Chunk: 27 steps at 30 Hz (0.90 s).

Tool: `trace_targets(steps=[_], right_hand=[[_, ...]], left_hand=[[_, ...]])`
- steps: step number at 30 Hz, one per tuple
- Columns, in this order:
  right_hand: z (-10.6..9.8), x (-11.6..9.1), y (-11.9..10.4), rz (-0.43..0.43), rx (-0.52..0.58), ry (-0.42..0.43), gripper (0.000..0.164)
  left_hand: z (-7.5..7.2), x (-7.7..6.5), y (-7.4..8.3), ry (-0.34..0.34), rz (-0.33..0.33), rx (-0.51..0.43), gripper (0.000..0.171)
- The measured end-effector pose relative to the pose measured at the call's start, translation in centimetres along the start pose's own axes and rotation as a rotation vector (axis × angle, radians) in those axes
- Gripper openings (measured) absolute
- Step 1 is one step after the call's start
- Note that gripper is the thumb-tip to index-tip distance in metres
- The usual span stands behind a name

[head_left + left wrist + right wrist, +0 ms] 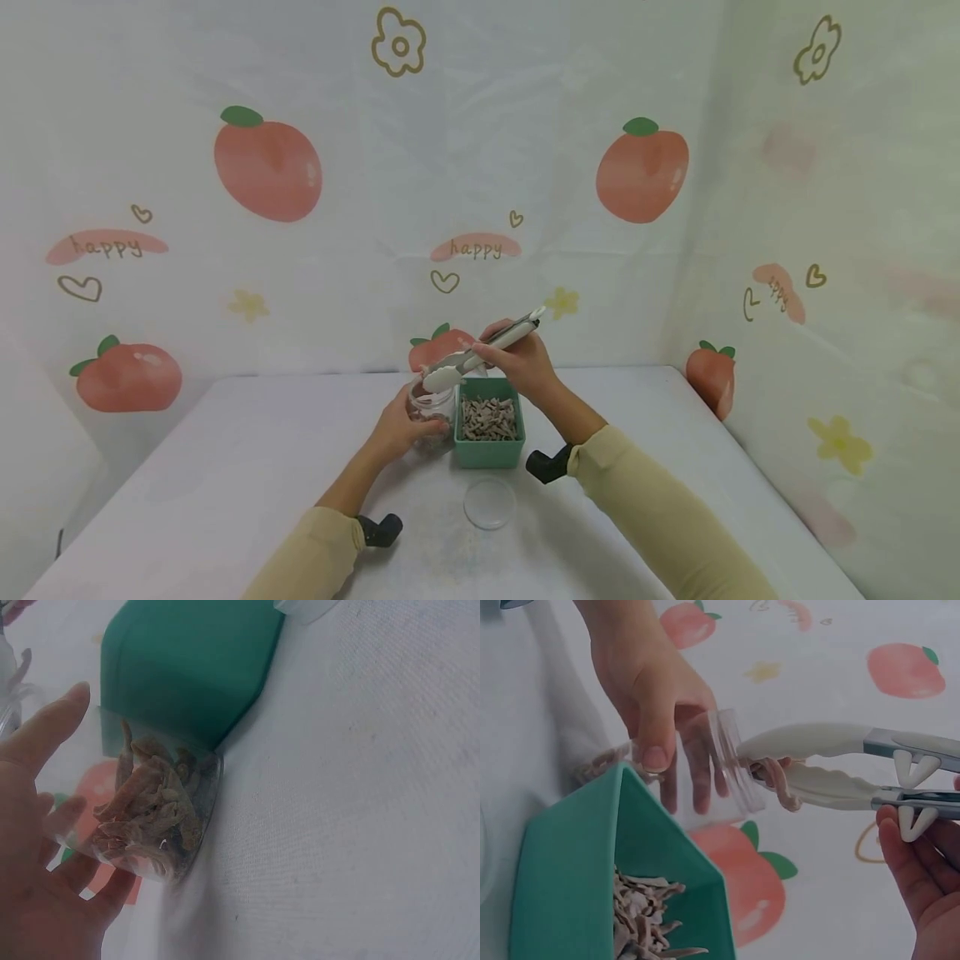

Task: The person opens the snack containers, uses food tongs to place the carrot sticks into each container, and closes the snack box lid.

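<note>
My left hand [393, 431] grips a clear jar [705, 796] round its side, its mouth uncovered. Brownish-grey dried strips [154, 799] lie in the bottom of the jar. In my right hand [531, 367] is a pair of tongs [810, 740] with white scalloped heads and metal arms. Between the tong heads, right at the jar's mouth, a few strips [780, 781] are pinched and one hangs down. Beside the jar stands a green box [489, 455], holding many similar strips [489, 419].
A round clear lid [490, 503] lies on the white table [262, 483] in front of the green box. Behind the table hangs a pale curtain [450, 125] printed with fruit. Each wrist carries a black camera mount [550, 464].
</note>
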State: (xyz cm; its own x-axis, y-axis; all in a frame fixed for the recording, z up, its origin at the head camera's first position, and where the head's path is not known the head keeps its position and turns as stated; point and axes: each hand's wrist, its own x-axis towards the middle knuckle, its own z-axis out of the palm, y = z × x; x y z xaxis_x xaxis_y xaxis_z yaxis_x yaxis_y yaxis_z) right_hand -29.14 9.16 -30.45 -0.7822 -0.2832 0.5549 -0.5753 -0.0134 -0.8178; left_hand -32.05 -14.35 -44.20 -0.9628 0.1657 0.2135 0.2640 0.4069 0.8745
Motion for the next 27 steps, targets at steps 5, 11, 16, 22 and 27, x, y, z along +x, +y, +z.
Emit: trace_targets(steps=[5,11,16,22,27], right_hand=[[0.1,-0.1,0.0,0.008,-0.049,0.003,0.016],[-0.1,-0.1,-0.1,-0.003,-0.063,0.014,0.018],[-0.5,-0.3,-0.2,0.003,-0.034,0.039,0.017],[-1.3,-0.3,-0.6,-0.020,-0.048,0.074,0.017],[-2.7,0.1,0.7,-0.023,-0.056,0.099,0.018]], left_hand=[[0.0,0.0,0.2,0.001,-0.010,-0.003,0.089],[0.0,-0.1,0.2,0.007,-0.025,0.015,0.090],[0.0,-0.2,0.2,0.006,-0.009,0.020,0.088],[-0.1,-0.2,0.1,-0.008,0.033,0.007,0.086],[-0.1,-0.1,0.1,-0.015,0.040,0.002,0.085]])
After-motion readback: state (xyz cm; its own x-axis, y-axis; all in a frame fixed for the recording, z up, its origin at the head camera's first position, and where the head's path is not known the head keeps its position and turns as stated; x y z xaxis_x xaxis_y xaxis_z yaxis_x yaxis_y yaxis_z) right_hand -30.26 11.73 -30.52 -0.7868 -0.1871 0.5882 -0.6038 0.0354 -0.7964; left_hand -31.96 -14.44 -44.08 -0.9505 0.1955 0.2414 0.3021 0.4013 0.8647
